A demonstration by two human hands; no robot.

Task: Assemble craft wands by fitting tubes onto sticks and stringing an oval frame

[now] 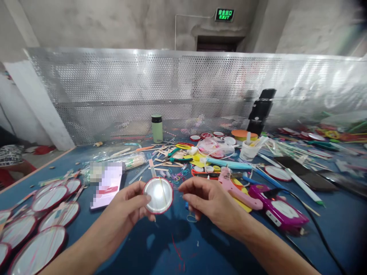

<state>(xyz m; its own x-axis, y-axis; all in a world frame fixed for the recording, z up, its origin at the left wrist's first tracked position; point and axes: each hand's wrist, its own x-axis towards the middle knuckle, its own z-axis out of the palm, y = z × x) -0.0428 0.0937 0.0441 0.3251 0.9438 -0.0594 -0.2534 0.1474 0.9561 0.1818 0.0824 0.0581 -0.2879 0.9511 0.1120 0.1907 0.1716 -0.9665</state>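
Observation:
My left hand [132, 204] is closed on a small round disc [159, 200] with a red rim and a shiny pale face, thumb on the front, fingers behind. A thin yellowish strand crosses its face, and a flat stick [151, 168] shows at its top edge. My right hand [208, 194] is just right of the disc, apart from it, fingers curled with a gap between thumb and forefinger. I see nothing held there. A thin pale loop [191, 218] and a small blue piece [187, 206] show below its fingertips.
Several red-rimmed discs [38, 250] pile up at left beside a phone [109, 185]. A pink glue gun [229, 183] and a purple corded device [279, 210] lie at right. Behind stand a green bottle [157, 130], a white cup [248, 151], a black flask [260, 110] and a perforated metal screen [129, 84].

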